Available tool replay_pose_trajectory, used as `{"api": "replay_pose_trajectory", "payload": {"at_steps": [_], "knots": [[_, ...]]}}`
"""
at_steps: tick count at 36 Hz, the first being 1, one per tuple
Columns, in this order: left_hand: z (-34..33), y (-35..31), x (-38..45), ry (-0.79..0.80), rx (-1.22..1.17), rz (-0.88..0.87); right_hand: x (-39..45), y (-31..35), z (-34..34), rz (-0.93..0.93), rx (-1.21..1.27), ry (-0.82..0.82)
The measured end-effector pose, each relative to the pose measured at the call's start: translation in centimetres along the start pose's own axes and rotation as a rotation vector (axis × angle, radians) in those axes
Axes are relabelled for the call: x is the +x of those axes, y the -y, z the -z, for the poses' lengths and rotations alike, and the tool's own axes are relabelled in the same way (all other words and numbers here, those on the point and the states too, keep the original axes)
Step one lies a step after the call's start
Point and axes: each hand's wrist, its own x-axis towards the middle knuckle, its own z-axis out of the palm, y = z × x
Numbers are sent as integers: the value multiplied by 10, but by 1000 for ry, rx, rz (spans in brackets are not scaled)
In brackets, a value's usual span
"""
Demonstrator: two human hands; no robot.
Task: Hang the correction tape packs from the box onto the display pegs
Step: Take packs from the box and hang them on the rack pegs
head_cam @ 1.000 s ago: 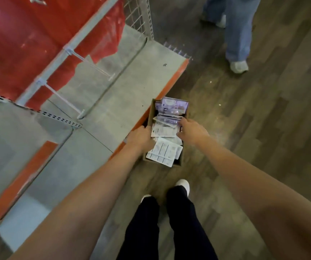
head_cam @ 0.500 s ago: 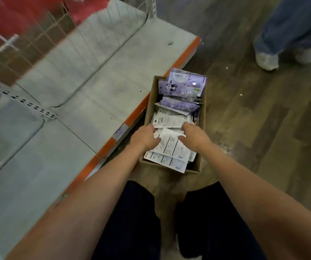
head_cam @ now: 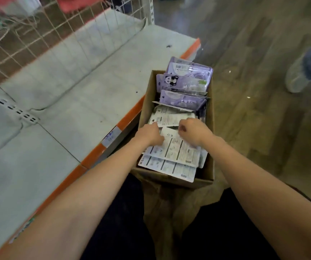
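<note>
A brown cardboard box (head_cam: 210,132) stands on the floor beside the shelf base, filled with correction tape packs. Purple packs with a panda print (head_cam: 185,81) stand at its far end. White-backed packs (head_cam: 177,152) lie face down at the near end. My left hand (head_cam: 149,133) reaches into the box and its fingers curl on the white-backed packs at their left edge. My right hand (head_cam: 194,131) is in the box too, fingers curled onto the same packs near their top. The fingertips of both hands are partly hidden.
A grey shelf base (head_cam: 79,102) with an orange front edge (head_cam: 130,117) runs along the left. A white wire grid panel (head_cam: 61,30) rises behind it. Another person's shoe (head_cam: 297,76) stands on the wood floor at the right. My dark trouser legs fill the bottom.
I have bent lower and closer, so the box looks larger. Both hands moved deeper into the box and onto the white-backed packs. The red display panel has left the view.
</note>
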Motion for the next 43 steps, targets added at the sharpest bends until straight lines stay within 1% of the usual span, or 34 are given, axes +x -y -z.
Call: {"api": "replay_pose_trajectory", "payload": {"at_steps": [2, 6, 9, 11, 13, 16, 18, 21, 25, 27, 29, 33, 36, 37, 39, 41, 43], "knots": [[6, -1, 1, -35, -176, 17, 2, 4, 3, -7, 55, 22], [22, -1, 8, -214, -501, -12, 7, 11, 6, -26, 131, 57], [34, 1, 8, -332, -716, -39, 9, 15, 12, -28, 319, 58], [38, 5, 8, -459, -839, -62, 10, 17, 16, -31, 443, 75], [39, 7, 6, -552, -915, -51, 12, 18, 17, -25, 504, 71], [38, 9, 6, -606, -928, -20, 14, 19, 18, -67, 630, 33], [37, 9, 6, -567, -939, 21, 15, 18, 20, -115, 762, -21], [32, 9, 5, -377, -1022, 48, 15, 19, 28, -170, 948, -98], [25, 4, -6, -164, -1069, -100, 10, 24, 37, -149, 1184, -118], [23, 2, -11, -143, -1104, -167, 7, 27, 39, -143, 1258, -107], [24, 1, -15, -182, -1096, -180, 5, 30, 39, -151, 1276, -95], [28, 8, -17, -260, -1016, -140, 6, 28, 38, -186, 1215, -81], [30, 20, -18, -285, -1038, -71, 8, 26, 34, -232, 1114, -81], [30, 25, -18, -289, -1047, -45, 10, 24, 32, -232, 1026, -82], [31, 33, -17, -307, -1079, 5, 13, 20, 26, -182, 706, -55], [33, 40, -17, -324, -1107, 49, 12, 19, 19, -132, 317, 70], [34, 45, -18, -329, -1138, 57, 8, 19, 10, -123, 62, 233]]}}
